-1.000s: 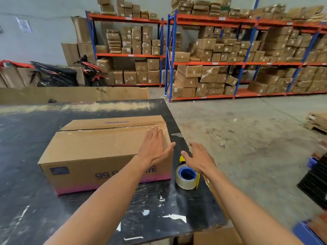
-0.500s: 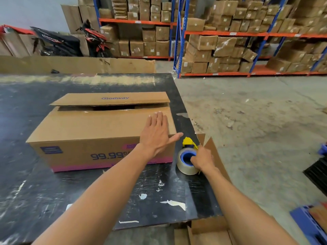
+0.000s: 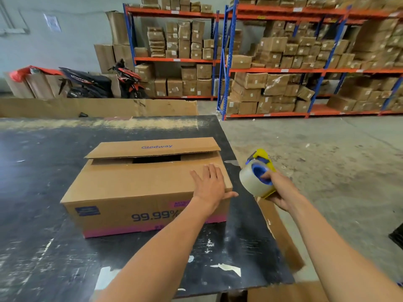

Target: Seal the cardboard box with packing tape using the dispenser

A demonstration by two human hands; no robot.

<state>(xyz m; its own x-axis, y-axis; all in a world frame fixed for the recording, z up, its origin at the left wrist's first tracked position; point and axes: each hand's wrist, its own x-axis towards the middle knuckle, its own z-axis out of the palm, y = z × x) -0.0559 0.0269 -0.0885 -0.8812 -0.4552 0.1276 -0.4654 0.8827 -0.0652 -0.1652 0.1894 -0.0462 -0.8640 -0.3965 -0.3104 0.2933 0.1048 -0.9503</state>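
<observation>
Warehouse table (image 3: 43, 192): left hand (image 3: 210, 186) flat on the brown cardboard box (image 3: 139, 188), right hand (image 3: 281, 188) gripping the yellow-and-blue tape dispenser (image 3: 258, 177); the far flap gapes and may spring, wrinkling tape.

Right hand (image 3: 281, 190) has lifted dispenser (image 3: 258, 177) off table (image 3: 65, 247)

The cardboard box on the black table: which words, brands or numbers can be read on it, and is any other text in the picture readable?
"Glodway": on the raised far flap of the cardboard box.
"99.99%": on the box's front side, partly hidden by the left forearm.
Pink label and blue label on the front: too small or blurred to read.
Shelf tags, wall paper: too small to read.
</observation>
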